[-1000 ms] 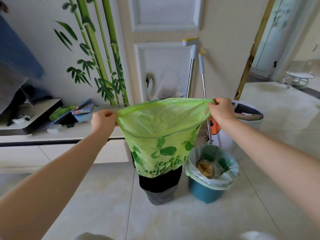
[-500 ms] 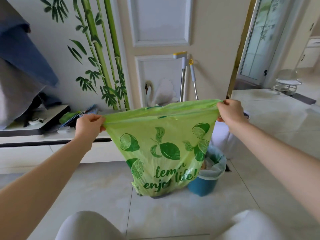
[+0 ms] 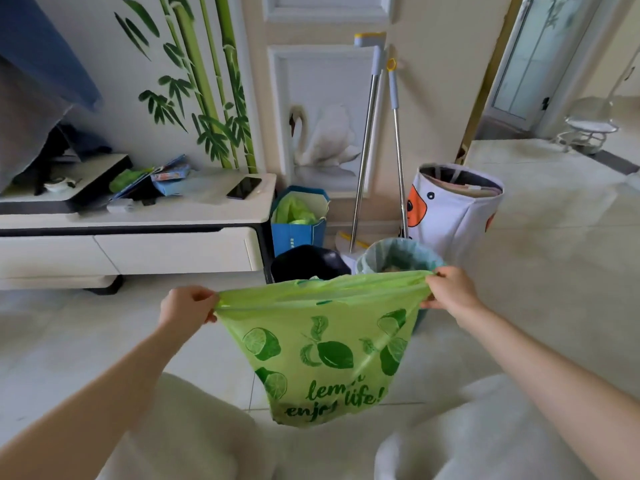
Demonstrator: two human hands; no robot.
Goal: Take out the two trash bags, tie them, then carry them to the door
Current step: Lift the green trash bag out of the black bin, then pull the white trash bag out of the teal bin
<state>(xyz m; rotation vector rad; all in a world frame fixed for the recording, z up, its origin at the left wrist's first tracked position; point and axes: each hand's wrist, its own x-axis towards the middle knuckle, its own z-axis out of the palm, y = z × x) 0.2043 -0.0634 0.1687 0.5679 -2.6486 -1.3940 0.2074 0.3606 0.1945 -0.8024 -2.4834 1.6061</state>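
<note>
In the lower centre of the frame the green trash bag, printed with limes, hangs clear of the floor, its mouth stretched flat between two hands. The left hand has its grip clenched on the left corner of the rim, and the right hand pinches the right corner. Pulling the rim taut like this probably closes the opening and gathers the plastic for tying. The bag sags only a little, so its load seems light; what it holds cannot be seen.

Just behind it, at mid-frame, the black bin stands with a dark interior. Beside it to the right, the teal bin has a pale liner folded over its rim and some rubbish inside, not yet lifted out. Further back a blue paper bag holds green plastic.
</note>
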